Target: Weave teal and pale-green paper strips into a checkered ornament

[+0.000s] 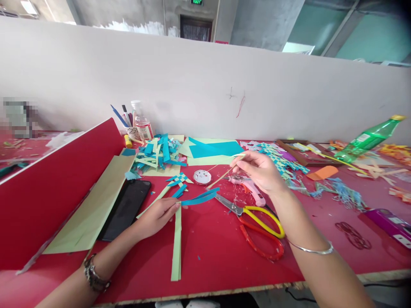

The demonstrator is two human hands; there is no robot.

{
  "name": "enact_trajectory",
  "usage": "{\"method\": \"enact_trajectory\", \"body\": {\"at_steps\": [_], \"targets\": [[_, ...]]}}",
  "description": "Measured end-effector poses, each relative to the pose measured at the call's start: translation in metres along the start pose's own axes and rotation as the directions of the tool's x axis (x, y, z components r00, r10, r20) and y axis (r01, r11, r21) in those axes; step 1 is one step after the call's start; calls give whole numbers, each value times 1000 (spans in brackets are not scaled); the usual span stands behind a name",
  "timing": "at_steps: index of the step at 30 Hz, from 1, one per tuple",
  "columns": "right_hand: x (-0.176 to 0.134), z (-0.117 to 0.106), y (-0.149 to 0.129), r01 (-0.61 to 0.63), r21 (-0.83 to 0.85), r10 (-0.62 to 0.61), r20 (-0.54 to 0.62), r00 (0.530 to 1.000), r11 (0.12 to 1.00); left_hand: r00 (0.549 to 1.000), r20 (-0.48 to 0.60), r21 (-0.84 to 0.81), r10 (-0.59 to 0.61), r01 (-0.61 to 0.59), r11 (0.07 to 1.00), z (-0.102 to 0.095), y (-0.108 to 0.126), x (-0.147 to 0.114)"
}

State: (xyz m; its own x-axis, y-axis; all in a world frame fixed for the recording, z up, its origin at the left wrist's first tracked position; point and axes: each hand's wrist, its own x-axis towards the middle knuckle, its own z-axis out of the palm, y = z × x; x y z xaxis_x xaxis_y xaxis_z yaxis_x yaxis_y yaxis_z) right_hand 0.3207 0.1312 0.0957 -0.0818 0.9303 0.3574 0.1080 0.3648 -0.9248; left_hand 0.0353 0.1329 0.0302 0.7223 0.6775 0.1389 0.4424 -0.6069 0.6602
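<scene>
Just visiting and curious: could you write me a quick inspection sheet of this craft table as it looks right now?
Surface: red table, littered with paper scraps.
Job's things: blue paper strip and pale green strips at the left hand; thin wooden stick in the right hand.
Clutter: scissors, pink glue gun, black phone, green bottle, cut-strip pile.
Grippers: both hands pinching their items.
Cables: dark cable under the table edge.
Surroundings: white partition, concrete walls behind.
</scene>
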Motion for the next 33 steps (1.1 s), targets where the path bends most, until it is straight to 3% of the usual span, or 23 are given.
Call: {"method": "enact_trajectory", "body": {"at_steps": [7, 18, 24, 30, 33], "targets": [[-5, -3, -5, 63, 34, -59, -104, 993, 997, 1000, -7, 16, 10, -10, 1000, 0, -2, 0], [0, 9, 7, -49, -73, 42, -107, 993, 996, 1000, 3, -1, 17, -17, 1000, 0, 1, -1], [3, 13, 8, -28, -29, 25, -90, 996, 999, 1000, 13, -7, 7, -7, 1000, 0, 1, -1], [0, 22, 9, -91, 9, 91, -71, 993, 996, 1000, 19, -11, 11, -11, 1000, 0, 0, -1], [0, 23, 11, -42, 58, 45, -58, 997, 997, 1000, 20, -4, 14, -14, 1000, 0, 1, -1]]}}
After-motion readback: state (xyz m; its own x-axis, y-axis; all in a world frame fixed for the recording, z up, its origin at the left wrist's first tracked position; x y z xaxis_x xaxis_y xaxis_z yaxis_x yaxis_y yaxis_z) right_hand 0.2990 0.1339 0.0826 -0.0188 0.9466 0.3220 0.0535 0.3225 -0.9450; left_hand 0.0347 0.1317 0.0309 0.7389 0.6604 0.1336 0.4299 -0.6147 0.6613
